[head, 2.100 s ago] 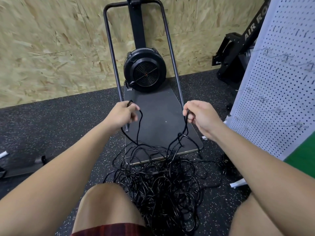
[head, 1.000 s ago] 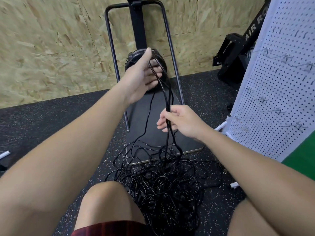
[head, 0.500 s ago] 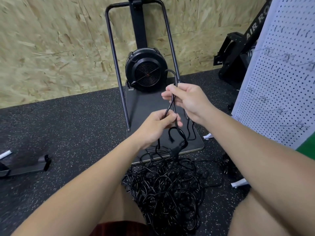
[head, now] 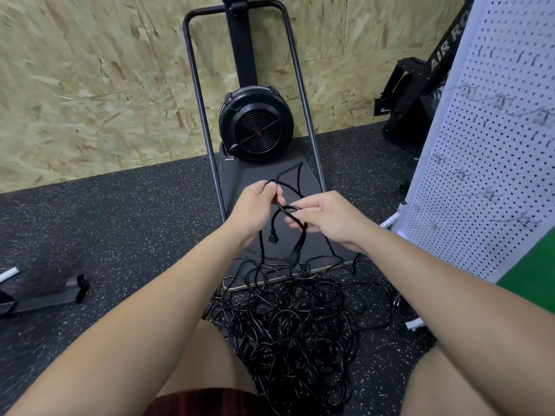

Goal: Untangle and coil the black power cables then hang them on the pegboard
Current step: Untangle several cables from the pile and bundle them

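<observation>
Both hands grip a cable (head: 295, 225) loop above the tangle (head: 294, 334).

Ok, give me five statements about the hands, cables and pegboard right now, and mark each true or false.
1. Both hands grip black cable. True: the left hand and right hand each hold a strand of the cable.
2. The cable pile lies on the floor. True.
3. A coiled cable hangs on the pegboard. False: only bare hooks show there.
4. The pegboard stands to the person's left. False: it is on the right.
5. A connector dangles below the hands. True.
</observation>
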The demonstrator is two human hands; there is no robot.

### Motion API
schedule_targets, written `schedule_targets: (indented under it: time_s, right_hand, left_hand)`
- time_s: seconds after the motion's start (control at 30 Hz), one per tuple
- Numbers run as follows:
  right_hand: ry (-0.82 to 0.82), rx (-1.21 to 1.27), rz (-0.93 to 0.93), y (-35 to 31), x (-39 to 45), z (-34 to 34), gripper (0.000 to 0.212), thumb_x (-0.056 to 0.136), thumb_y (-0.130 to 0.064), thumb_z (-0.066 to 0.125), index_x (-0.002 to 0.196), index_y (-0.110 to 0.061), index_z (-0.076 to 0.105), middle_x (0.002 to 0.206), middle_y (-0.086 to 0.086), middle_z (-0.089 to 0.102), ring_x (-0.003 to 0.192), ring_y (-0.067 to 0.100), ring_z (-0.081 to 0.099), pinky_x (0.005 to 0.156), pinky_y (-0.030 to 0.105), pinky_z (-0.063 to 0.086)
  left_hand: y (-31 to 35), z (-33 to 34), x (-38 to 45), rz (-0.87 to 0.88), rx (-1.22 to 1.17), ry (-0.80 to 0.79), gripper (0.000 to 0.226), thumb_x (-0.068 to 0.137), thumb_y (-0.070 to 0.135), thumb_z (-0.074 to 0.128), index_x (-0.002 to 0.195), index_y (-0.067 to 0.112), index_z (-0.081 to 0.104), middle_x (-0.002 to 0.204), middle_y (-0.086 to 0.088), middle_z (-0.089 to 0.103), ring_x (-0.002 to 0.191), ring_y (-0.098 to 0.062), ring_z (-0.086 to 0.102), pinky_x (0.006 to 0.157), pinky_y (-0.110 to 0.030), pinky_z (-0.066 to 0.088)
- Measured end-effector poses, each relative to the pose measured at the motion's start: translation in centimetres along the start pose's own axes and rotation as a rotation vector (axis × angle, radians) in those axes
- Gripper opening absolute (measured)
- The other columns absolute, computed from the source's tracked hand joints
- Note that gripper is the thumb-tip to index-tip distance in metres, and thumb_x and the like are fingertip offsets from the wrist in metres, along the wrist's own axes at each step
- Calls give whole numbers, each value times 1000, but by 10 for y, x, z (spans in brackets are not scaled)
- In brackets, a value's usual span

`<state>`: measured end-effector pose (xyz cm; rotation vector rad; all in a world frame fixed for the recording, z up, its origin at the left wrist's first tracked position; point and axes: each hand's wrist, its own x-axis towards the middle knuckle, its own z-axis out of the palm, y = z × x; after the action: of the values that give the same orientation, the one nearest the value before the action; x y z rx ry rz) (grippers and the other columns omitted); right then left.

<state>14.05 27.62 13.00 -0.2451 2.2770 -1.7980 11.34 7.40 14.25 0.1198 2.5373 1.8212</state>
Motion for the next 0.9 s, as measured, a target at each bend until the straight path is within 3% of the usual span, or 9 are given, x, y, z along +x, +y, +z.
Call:
schedule_targets:
  time_s: [0.07, 0.2, 0.37, 0.47, 0.53, 0.6, 0.7, 0.8, 0.9]
  right_hand:
    - [94, 12, 66, 8, 3, -5, 18, 101, -12, 79, 119, -11, 82, 107, 6, 85, 102, 20, 83, 99, 42, 66]
    - [118, -54, 246, 37, 2, -20, 12, 109, -4, 64, 113, -1, 75, 94, 15, 84, 93, 27, 84, 94, 50, 68]
    - [212, -63, 411, 66, 3, -29, 24, 110, 0, 46, 109, 7, 69, 91, 23, 81, 82, 34, 83, 74, 43, 67]
    - [37, -83, 483, 69, -2, -31, 20, 106, 7, 48, 101, 2, 67, 92, 20, 78, 81, 29, 79, 64, 35, 61]
    - [-120, -279, 493, 74, -4, -30, 11, 99, 1, 68, 100, 10, 75, 95, 18, 80, 87, 27, 80, 76, 40, 66]
    - [-197, -545, 418, 71, -3, -23, 37, 93, -21, 85, 118, 5, 76, 101, 10, 77, 92, 24, 72, 93, 42, 62]
    - [-99, -522, 117, 36, -3, -5, 75, 95, -46, 84, 159, -21, 56, 154, -7, 63, 134, 13, 64, 122, 43, 47]
    - [-56, -103, -122, -14, 1, 17, 55, 107, -39, 71, 158, -25, 57, 154, -13, 64, 137, -4, 60, 122, 30, 43]
    - [1, -4, -135, -40, 16, 30, 16, 111, -36, 65, 117, -25, 74, 120, -7, 82, 117, 3, 75, 113, 35, 51]
  left_hand:
    - [-2, -12, 9, -26, -48, 63, 28, 110, 25, 45, 93, 18, 65, 81, 5, 69, 86, -18, 56, 91, -38, 47]
    - [6, -40, 21, -46, -244, 104, 26, 116, 18, 39, 99, 12, 57, 74, 1, 56, 66, -19, 57, 77, -43, 64]
    - [23, -66, 34, -29, -231, 177, 29, 118, 23, 38, 96, 18, 56, 72, 5, 51, 56, -13, 48, 57, -31, 50]
    - [33, -74, 38, -38, -307, 152, 27, 118, 26, 38, 100, 17, 56, 73, 6, 49, 58, -13, 44, 56, -30, 44]
    - [40, -75, 39, -52, -374, 128, 25, 119, 26, 38, 104, 15, 56, 75, 5, 49, 59, -13, 43, 55, -28, 44]
    - [48, -72, 38, -61, -416, 105, 27, 120, 25, 39, 103, 14, 56, 75, 4, 50, 59, -14, 44, 55, -27, 46]
    - [58, -58, 35, -58, -445, 22, 28, 121, 26, 41, 103, 14, 58, 75, 3, 53, 62, -15, 48, 57, -29, 53]
    - [61, -36, 32, -52, -435, -36, 29, 121, 25, 41, 104, 11, 59, 76, 1, 57, 66, -16, 56, 70, -33, 61]
    - [62, -20, 28, -26, -392, -54, 31, 121, 24, 40, 103, 9, 61, 81, -4, 66, 82, -24, 64, 82, -39, 60]
